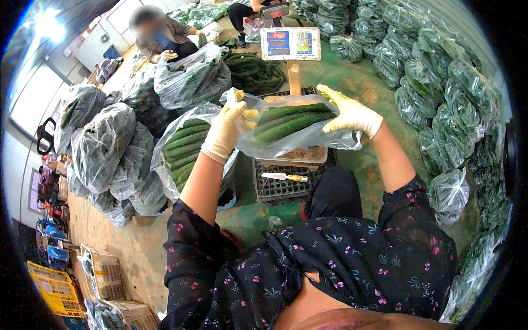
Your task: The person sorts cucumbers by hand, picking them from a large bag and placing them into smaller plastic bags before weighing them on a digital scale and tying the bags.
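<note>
A clear plastic bag (297, 129) hangs in the upper middle of the frame, stretched crosswise and sagging slightly in the centre. Its film is thin, crinkled and glossy, with loose folds bunched at the left end and a limp flap trailing at the lower right. Inside lie several long dark green cucumbers (291, 120), stacked side by side, running lengthwise and tilted up a little toward the right.

Centre frame: bag of cucumbers (291, 125) held between left hand (224, 131) and right hand (351, 114), above crate (286, 184) bearing knife (285, 177). Scale display (290, 43) behind, upper centre. Filled bags (104, 148) left; stacked bags (440, 93) right. Baskets (102, 272) lower left.
</note>
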`<state>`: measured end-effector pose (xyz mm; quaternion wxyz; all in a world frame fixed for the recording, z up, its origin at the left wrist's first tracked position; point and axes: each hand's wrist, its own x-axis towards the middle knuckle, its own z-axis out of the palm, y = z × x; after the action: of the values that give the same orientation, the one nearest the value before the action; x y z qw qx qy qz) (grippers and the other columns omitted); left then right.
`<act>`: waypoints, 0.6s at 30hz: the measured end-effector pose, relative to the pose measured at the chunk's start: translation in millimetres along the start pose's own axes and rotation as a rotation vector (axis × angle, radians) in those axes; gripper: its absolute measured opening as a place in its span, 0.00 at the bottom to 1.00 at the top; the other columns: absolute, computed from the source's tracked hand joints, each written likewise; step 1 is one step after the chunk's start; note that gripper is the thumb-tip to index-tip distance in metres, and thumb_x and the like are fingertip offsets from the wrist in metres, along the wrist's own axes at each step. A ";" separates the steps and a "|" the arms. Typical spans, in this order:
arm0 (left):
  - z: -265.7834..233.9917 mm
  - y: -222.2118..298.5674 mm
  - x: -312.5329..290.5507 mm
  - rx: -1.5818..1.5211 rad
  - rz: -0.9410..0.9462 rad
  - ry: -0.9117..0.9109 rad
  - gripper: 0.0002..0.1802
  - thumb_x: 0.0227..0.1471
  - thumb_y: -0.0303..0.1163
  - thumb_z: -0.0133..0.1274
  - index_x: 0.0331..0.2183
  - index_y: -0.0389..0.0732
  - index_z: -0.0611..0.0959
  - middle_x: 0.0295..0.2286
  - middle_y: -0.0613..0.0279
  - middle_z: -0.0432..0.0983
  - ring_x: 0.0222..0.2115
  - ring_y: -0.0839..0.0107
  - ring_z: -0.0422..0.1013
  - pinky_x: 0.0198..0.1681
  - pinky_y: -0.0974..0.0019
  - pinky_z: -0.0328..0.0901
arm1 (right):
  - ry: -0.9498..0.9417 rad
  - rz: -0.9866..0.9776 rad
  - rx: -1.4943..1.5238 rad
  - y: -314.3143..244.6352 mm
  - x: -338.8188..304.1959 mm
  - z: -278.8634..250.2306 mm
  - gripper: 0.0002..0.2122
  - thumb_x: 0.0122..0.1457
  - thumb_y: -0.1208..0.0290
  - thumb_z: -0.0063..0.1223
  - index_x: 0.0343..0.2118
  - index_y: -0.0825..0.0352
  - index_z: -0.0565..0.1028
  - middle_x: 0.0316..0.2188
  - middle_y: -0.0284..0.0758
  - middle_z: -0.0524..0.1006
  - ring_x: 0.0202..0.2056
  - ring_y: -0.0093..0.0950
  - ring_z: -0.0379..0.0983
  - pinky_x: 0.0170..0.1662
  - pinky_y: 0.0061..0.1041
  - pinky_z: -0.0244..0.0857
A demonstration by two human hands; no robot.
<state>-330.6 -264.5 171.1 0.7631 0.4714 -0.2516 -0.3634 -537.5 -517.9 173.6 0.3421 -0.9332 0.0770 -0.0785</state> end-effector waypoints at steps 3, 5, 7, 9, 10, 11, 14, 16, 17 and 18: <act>0.0 3.3 -8.2 0.038 -0.050 -0.025 0.22 0.51 0.33 0.52 0.48 0.42 0.69 0.31 0.57 0.73 0.31 0.66 0.71 0.35 0.63 0.67 | 0.043 -0.036 0.061 -13.8 -12.7 1.0 0.48 0.35 0.69 0.67 0.61 0.59 0.51 0.59 0.41 0.57 0.57 0.38 0.57 0.59 0.32 0.52; -5.9 -1.7 -13.8 0.166 -0.027 0.047 0.23 0.52 0.36 0.52 0.48 0.40 0.69 0.30 0.58 0.75 0.28 0.70 0.71 0.34 0.67 0.66 | -0.019 -0.082 0.249 -36.1 -17.1 5.3 0.47 0.35 0.70 0.66 0.61 0.60 0.52 0.57 0.40 0.60 0.55 0.36 0.59 0.58 0.31 0.53; -9.6 -10.0 -20.8 0.176 0.006 0.035 0.24 0.52 0.35 0.53 0.49 0.37 0.69 0.31 0.58 0.75 0.28 0.71 0.71 0.35 0.67 0.66 | -0.032 -0.201 0.222 -49.0 -21.2 14.2 0.42 0.36 0.70 0.65 0.59 0.62 0.58 0.54 0.40 0.64 0.54 0.35 0.61 0.58 0.30 0.52; -13.1 -17.8 -32.7 0.273 0.034 0.081 0.24 0.52 0.34 0.53 0.49 0.35 0.70 0.30 0.59 0.75 0.29 0.72 0.71 0.36 0.68 0.66 | -0.081 -0.269 0.164 -64.7 -21.2 24.7 0.38 0.37 0.66 0.66 0.56 0.65 0.62 0.50 0.42 0.68 0.53 0.34 0.63 0.56 0.30 0.55; -14.5 -21.1 -37.8 0.281 0.042 0.105 0.24 0.51 0.33 0.53 0.49 0.35 0.70 0.30 0.60 0.75 0.29 0.73 0.71 0.37 0.69 0.66 | -0.014 -0.330 0.150 -68.0 -20.6 32.9 0.34 0.40 0.66 0.64 0.54 0.64 0.64 0.49 0.41 0.69 0.53 0.33 0.63 0.56 0.29 0.55; -15.4 -22.4 -41.9 0.276 0.042 0.119 0.24 0.51 0.33 0.53 0.49 0.35 0.70 0.30 0.60 0.75 0.29 0.73 0.71 0.37 0.69 0.66 | -0.029 -0.335 0.152 -68.0 -17.7 36.5 0.34 0.40 0.66 0.64 0.54 0.64 0.64 0.49 0.41 0.69 0.53 0.33 0.63 0.56 0.29 0.55; -7.1 -16.3 -59.3 0.417 0.059 0.191 0.24 0.49 0.31 0.53 0.49 0.35 0.71 0.31 0.63 0.75 0.30 0.76 0.70 0.38 0.71 0.65 | 0.242 -0.308 0.020 -56.4 -8.6 45.1 0.26 0.44 0.72 0.60 0.50 0.64 0.69 0.48 0.39 0.70 0.50 0.32 0.66 0.55 0.27 0.57; -7.5 -31.5 -59.1 0.473 0.095 0.172 0.21 0.48 0.30 0.55 0.46 0.37 0.73 0.31 0.63 0.75 0.31 0.76 0.70 0.38 0.71 0.65 | 0.189 -0.166 0.428 -64.4 -15.5 45.3 0.22 0.46 0.76 0.58 0.48 0.67 0.70 0.46 0.37 0.73 0.48 0.28 0.68 0.53 0.27 0.59; 11.3 -34.2 -65.6 0.469 0.083 0.196 0.20 0.47 0.29 0.55 0.44 0.38 0.74 0.31 0.63 0.75 0.32 0.75 0.70 0.38 0.71 0.65 | 0.181 -0.156 0.545 -70.9 -20.6 45.6 0.21 0.47 0.77 0.57 0.47 0.67 0.71 0.45 0.36 0.73 0.47 0.27 0.69 0.53 0.26 0.60; 6.1 -53.4 -67.7 0.349 0.082 0.164 0.17 0.45 0.29 0.57 0.41 0.38 0.75 0.29 0.64 0.74 0.30 0.76 0.69 0.35 0.70 0.65 | 0.113 -0.173 0.550 -91.2 -25.7 47.4 0.20 0.47 0.77 0.57 0.46 0.68 0.72 0.45 0.35 0.74 0.47 0.27 0.69 0.53 0.27 0.60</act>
<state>-393.2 -229.8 122.7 0.7020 0.6137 -0.2669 -0.2434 -544.9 -414.3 194.8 0.5696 -0.8025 -0.0082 -0.1774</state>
